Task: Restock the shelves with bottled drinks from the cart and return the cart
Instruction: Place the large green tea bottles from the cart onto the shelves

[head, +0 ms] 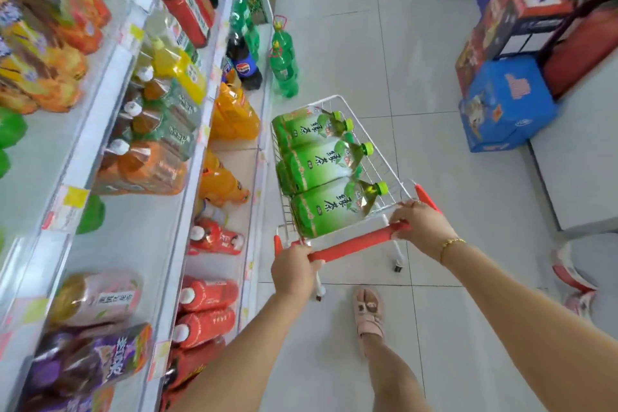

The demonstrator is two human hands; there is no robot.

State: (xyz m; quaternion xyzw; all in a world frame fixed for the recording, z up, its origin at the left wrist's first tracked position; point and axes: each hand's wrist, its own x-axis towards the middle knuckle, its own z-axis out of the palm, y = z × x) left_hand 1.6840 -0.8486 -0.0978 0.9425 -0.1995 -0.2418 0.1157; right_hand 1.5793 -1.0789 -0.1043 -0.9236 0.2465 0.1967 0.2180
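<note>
Shelves (100,100) on the left are packed w/ bottled drinks, w/ a gap showing on a lower tier just beside the cart (329,98). Left hand (294,273) is curled tight round the left end of the red handle (354,242). Ahead of it the wire basket holds the green tea bottles (317,157), lying on their sides, caps to the right. Right hand (421,224) is wrapped over the handle's right end. Stacked boxes (501,104) sit well apart on the far right.

Risks, as I judge: the cart runs v close to the shelf front, so a basket corner or wheel could clip it, or knock the floor bottles (284,63) standing ahead by the shelf end. The load lies loose, so a jolt could roll it about.

Count: 1 cart, 3 green tea bottles in it, 2 hands on the handle, approx 2 floor bottles (blur makes that unsure)
</note>
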